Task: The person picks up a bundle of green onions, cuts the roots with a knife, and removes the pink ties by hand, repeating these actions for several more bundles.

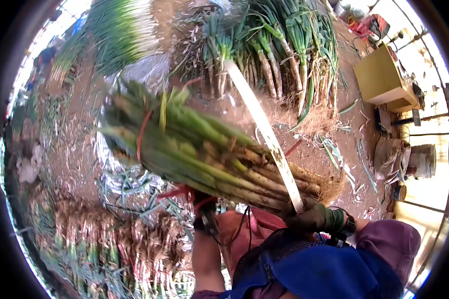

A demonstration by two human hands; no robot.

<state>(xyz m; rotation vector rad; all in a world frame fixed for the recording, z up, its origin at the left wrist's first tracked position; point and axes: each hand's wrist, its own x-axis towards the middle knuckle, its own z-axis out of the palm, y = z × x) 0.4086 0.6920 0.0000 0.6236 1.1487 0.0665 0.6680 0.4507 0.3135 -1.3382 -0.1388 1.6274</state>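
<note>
A thick bundle of large green onions [199, 149] lies slantwise in front of my body, leafy tops at left and hairy roots at right. Red string circles its leaves. My left hand [200, 200], in a dark glove, grips the bundle from below; its fingers are mostly hidden, and red string shows beside it. My right hand [309, 217], in a dirty glove with a green cuff, is closed around the lower end of a long, bright, blade-like strip [264, 132]. The strip crosses over the bundle's root half and points away from me.
More onions [279, 55] stand at the far side, roots toward me. Trimmed onions [122, 30] lie at upper left, and rows of bundles [105, 239] at lower left. A yellowish box [379, 77] and a bucket [422, 160] stand at right. Leaf scraps litter the soil.
</note>
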